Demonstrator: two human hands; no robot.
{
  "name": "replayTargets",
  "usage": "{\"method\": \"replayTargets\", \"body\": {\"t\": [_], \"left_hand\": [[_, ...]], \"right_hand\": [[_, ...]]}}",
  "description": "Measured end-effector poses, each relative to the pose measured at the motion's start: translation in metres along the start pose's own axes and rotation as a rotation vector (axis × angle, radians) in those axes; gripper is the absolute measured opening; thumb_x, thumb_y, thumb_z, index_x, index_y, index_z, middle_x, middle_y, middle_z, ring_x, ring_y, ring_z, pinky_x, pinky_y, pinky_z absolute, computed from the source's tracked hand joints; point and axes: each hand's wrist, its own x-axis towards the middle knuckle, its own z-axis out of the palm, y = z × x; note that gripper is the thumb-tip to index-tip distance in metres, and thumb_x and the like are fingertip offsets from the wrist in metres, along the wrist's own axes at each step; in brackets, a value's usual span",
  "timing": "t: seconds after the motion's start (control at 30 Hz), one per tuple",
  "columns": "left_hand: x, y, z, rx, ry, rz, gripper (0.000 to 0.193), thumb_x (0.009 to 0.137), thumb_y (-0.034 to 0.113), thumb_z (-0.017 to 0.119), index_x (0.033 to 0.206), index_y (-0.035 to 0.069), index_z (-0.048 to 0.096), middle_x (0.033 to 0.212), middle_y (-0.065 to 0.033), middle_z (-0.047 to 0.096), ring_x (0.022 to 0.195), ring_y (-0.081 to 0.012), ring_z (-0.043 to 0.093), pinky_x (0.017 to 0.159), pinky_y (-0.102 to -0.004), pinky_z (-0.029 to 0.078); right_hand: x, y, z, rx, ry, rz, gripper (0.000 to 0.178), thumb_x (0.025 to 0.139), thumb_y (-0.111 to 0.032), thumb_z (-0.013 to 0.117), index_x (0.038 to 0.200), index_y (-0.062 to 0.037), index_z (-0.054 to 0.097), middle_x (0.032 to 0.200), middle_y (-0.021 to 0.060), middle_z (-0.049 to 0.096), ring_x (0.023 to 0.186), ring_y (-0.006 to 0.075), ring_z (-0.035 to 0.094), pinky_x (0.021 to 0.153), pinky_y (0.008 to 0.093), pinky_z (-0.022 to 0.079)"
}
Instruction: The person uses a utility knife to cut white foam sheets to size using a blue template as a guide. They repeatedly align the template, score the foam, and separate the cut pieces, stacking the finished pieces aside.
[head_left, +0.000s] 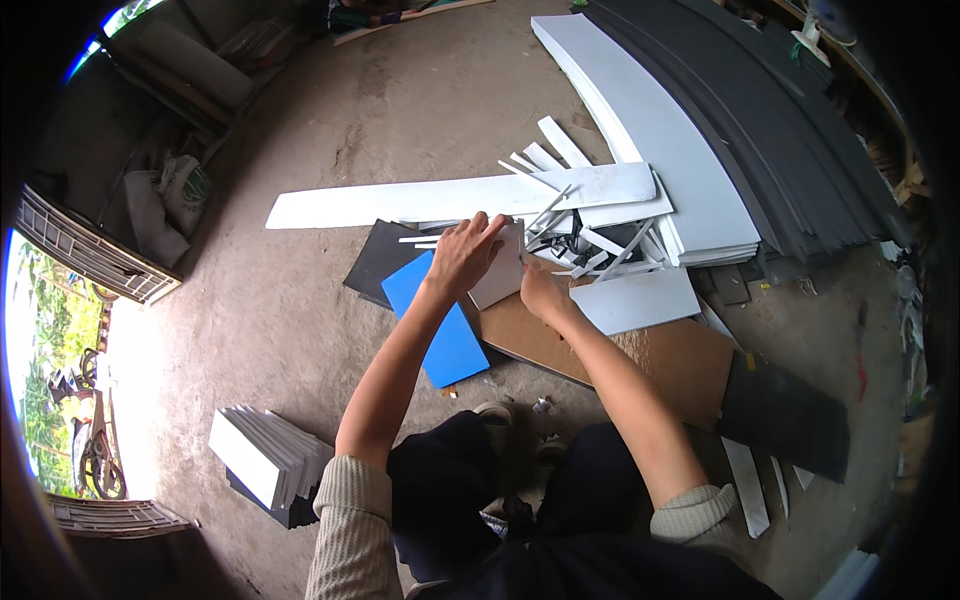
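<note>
My left hand [466, 254] presses down on a small white board piece [497, 284], its fingers bent over the far part. Just to the right, my right hand [545, 293] is closed at that piece's right edge. A thin, dark tip shows above its fingers, but what it grips is too small to make out. Beneath the piece lies a brown board [640, 362] on the floor. A blue sheet [437, 325] and a black sheet [378, 262] lie under and beside my left forearm. Beyond my hands stretches a long white strip [400, 203].
White and black offcuts [590, 245] are heaped right of my hands. Long white sheets [655, 120] and dark sheets [770, 130] are stacked at the far right. A bundle of white panels [265, 455] stands at lower left. A dark sheet [785, 415] lies at right.
</note>
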Motion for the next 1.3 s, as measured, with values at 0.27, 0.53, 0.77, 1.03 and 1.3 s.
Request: {"method": "replayTargets", "body": {"t": [0.27,0.53,0.77,1.03,1.3], "left_hand": [[0.028,0.010,0.009,-0.090,-0.131,-0.070,0.029,0.077,0.032,0.062,0.096,0.010,0.056,0.070,-0.0097,0.061,0.061,-0.0248,0.061,0.050,-0.0363,0.047],[0.030,0.006,0.012,-0.091,-0.090,-0.102,0.021,0.080,0.028,0.060,0.085,0.009,0.055,0.055,-0.0089,0.057,0.050,-0.0238,0.059,0.044,-0.0346,0.044],[0.032,0.004,0.015,-0.102,-0.084,-0.109,0.020,0.080,0.027,0.059,0.085,0.008,0.055,0.053,-0.0095,0.056,0.047,-0.0240,0.057,0.042,-0.0346,0.044],[0.035,-0.003,0.020,-0.128,-0.108,-0.125,0.020,0.081,0.024,0.058,0.089,0.006,0.054,0.058,-0.0102,0.059,0.050,-0.0252,0.060,0.045,-0.0352,0.046],[0.039,-0.034,0.017,-0.094,-0.052,-0.275,0.024,0.080,0.025,0.059,0.092,0.004,0.054,0.071,-0.0156,0.062,0.064,-0.0309,0.062,0.053,-0.0381,0.049]], "right_hand": [[-0.001,0.038,0.053,-0.061,-0.089,0.022,0.024,0.088,-0.017,0.036,0.091,0.0044,0.047,0.073,0.0259,0.059,0.071,0.0403,0.060,0.061,0.0466,0.050],[0.003,0.039,0.066,-0.070,-0.119,0.098,0.022,0.087,-0.014,0.039,0.096,0.0049,0.045,0.071,0.0256,0.059,0.068,0.0404,0.060,0.058,0.0466,0.050],[0.001,0.056,0.093,-0.074,-0.106,0.076,0.018,0.086,-0.013,0.041,0.094,0.0034,0.044,0.067,0.0232,0.060,0.066,0.0377,0.061,0.054,0.0435,0.051],[-0.012,0.078,0.134,-0.182,-0.108,0.082,0.019,0.091,-0.019,0.037,0.093,-0.0002,0.040,0.059,0.0183,0.060,0.059,0.0331,0.063,0.048,0.0405,0.051],[-0.047,0.089,0.138,-0.560,-0.062,0.026,0.016,0.093,-0.019,0.033,0.091,-0.0044,0.040,0.055,0.0133,0.059,0.055,0.0284,0.063,0.046,0.0366,0.050]]}}
